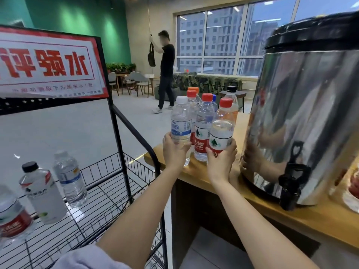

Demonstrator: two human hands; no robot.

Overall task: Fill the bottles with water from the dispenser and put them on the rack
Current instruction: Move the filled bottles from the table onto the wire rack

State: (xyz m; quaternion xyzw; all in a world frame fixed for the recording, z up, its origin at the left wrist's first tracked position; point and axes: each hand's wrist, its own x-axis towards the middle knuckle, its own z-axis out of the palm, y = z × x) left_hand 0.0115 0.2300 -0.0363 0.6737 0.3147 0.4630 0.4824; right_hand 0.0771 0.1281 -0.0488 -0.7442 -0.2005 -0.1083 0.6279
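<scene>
Left hand (173,151) grasps white-capped bottle (180,121); right hand (220,164) grasps red-capped bottle (222,129). Wooden counter (310,216); green wall (77,26).

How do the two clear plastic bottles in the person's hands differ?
The white-capped clear plastic bottle carries a blue-and-white label; the red-capped clear plastic bottle carries a white-and-red one with a green emblem. The left hand grips the white-capped bottle, the right hand the red-capped one. Both are upright, capped and gripped low.

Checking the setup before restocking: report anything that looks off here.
The sign on the rack has mirrored lettering, and its paper's lower edge looks ragged. No spill shows on the table. The left hand grips a white-capped bottle, the right hand a red-capped bottle.
</scene>
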